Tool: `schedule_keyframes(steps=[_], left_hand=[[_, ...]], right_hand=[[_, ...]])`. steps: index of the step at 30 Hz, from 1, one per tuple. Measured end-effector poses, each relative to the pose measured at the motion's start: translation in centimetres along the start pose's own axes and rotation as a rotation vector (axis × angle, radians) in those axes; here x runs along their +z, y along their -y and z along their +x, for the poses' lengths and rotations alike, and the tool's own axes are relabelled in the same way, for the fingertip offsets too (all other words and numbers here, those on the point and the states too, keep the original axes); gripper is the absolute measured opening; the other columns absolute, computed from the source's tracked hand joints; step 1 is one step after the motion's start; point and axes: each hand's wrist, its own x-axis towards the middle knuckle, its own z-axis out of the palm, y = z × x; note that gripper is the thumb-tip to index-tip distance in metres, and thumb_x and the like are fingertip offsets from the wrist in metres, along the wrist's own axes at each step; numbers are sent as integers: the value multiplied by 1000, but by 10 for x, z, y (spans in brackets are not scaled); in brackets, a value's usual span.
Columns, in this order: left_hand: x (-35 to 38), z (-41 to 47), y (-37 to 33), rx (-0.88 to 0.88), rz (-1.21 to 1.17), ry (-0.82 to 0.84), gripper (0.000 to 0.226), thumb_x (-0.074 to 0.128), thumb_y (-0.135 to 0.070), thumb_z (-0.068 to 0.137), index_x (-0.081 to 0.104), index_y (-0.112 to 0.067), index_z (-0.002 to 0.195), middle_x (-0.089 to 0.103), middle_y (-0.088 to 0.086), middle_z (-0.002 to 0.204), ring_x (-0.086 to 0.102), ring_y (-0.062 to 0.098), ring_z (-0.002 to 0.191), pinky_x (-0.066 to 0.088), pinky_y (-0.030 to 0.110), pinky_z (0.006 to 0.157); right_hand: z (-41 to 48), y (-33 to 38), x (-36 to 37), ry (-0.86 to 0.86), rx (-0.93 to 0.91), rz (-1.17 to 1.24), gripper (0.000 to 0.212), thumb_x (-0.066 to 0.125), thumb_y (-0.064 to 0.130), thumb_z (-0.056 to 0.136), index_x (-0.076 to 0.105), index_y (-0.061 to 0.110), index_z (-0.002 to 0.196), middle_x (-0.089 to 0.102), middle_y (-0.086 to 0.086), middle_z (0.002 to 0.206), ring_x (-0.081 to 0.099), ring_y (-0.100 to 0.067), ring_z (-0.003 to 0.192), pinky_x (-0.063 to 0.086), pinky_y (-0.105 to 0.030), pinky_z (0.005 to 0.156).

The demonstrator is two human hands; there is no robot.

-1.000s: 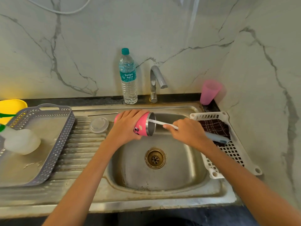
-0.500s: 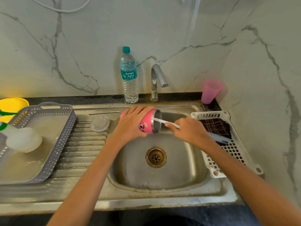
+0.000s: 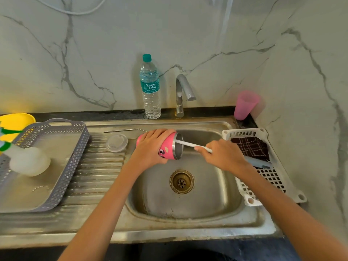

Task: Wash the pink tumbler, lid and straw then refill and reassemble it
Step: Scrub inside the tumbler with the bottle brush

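Note:
My left hand (image 3: pixel 150 147) grips the pink tumbler (image 3: pixel 168 146), held on its side over the sink basin (image 3: pixel 188 200) with its steel mouth facing right. My right hand (image 3: pixel 224 155) holds a bottle brush (image 3: pixel 190 144) by its handle. The white shaft runs into the tumbler's mouth, the brush head is hidden inside, and the grey handle end sticks out behind my wrist. The clear lid (image 3: pixel 116 143) lies flat on the ribbed drainboard. The metal straw (image 3: pixel 124 130) lies just behind it along the sink's back rim.
A water bottle (image 3: pixel 150 87) and the tap (image 3: pixel 181 93) stand at the back. A pink cup (image 3: pixel 244 104) sits in the right corner. A white rack (image 3: pixel 263 185) with a dark cloth borders the basin on the right. A grey basket (image 3: pixel 47 164) with a white bottle is left.
The tumbler and both hands have shifted slightly right and farther from me over the basin. The brush stays in the tumbler's mouth.

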Motion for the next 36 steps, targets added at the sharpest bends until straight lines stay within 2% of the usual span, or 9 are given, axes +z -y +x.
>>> schedule_keyframes(steps=[5, 11, 15, 18, 21, 26, 30, 33, 36], left_hand=[[-4, 3, -1, 20, 32, -25, 98, 84, -24, 59, 38, -26, 145, 48, -1, 138, 41, 22, 128, 26, 32, 104], [5, 1, 11, -53, 6, 43, 99, 85, -24, 60, 36, -25, 146, 48, 0, 139, 42, 23, 129, 31, 41, 109], [5, 2, 7, -23, 4, 56, 98, 83, -25, 62, 35, -28, 147, 46, -2, 139, 40, 21, 129, 29, 37, 108], [3, 5, 6, 4, 5, 10, 99, 84, -26, 61, 35, -28, 147, 46, -3, 139, 40, 20, 129, 28, 33, 106], [4, 10, 5, 23, 58, -6, 99, 85, -26, 60, 37, -26, 147, 47, -1, 139, 42, 22, 128, 30, 36, 107], [11, 8, 12, -27, 19, 13, 100, 86, -25, 58, 38, -25, 146, 48, 0, 138, 43, 24, 128, 30, 37, 107], [8, 6, 8, -5, -18, 36, 97, 84, -25, 60, 37, -27, 145, 48, -2, 137, 42, 22, 128, 31, 38, 106], [4, 10, 5, 18, -6, 5, 98, 84, -27, 61, 36, -27, 146, 47, -2, 138, 42, 21, 128, 30, 35, 105], [3, 14, 8, 30, 39, -26, 100, 87, -26, 58, 38, -24, 145, 49, 1, 137, 44, 24, 127, 29, 35, 106]], right_hand=[[-10, 18, 23, 55, -39, -6, 59, 28, 64, 96, 58, 19, 72, 50, 5, 58, 52, -14, 53, 38, -25, 47], [-8, 15, -1, -18, -126, -90, 56, 28, 63, 96, 54, 24, 66, 49, 6, 55, 52, -13, 50, 49, -28, 52], [7, -1, -1, -37, -36, -61, 56, 33, 66, 94, 49, 25, 60, 50, 6, 54, 48, -9, 48, 41, -25, 48], [5, 2, 18, 34, -2, 10, 55, 30, 66, 94, 48, 25, 62, 51, 5, 58, 55, -14, 55, 46, -28, 54], [-4, 14, 27, 67, -26, -1, 55, 29, 63, 96, 45, 23, 63, 50, 4, 58, 54, -16, 54, 44, -28, 51], [-7, 18, 3, -10, -128, -82, 54, 29, 62, 97, 42, 26, 59, 49, 6, 55, 52, -13, 50, 47, -27, 52], [5, 4, -6, -17, -53, -38, 55, 33, 66, 94, 50, 25, 60, 50, 5, 54, 50, -11, 49, 44, -26, 50], [6, 3, 8, 36, 17, 18, 55, 32, 65, 94, 47, 24, 60, 51, 4, 57, 52, -13, 53, 41, -25, 50], [-6, 18, 25, 68, -21, 18, 56, 29, 63, 96, 50, 21, 66, 50, 4, 59, 53, -15, 54, 38, -24, 47]])
